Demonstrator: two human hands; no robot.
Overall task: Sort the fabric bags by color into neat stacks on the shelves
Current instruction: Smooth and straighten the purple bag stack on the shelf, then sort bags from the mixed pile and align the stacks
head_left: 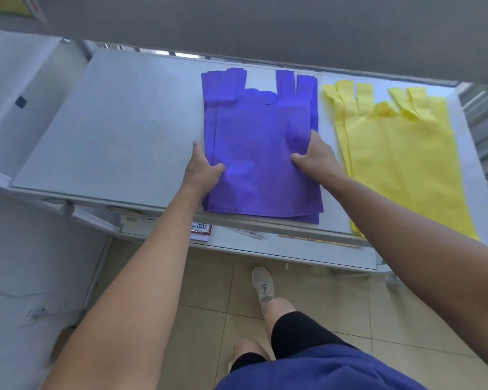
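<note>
Grey shelf (110, 130): left hand (204, 167), right hand (317, 159) clamp fingers (313, 137) on flat purple bags (259, 153)

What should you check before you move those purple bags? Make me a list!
1. Grip: left hand and right hand both hold the purple stack: ok.
2. Purple edges lined up: not ok, layers fan out along the left side and at the handles.
3. Only purple in that stack: ok, as far as shows.
4. Gap to the yellow stack: ok, shelf shows between them.
5. Stack fully on the shelf: cannot tell at the front edge.
</note>
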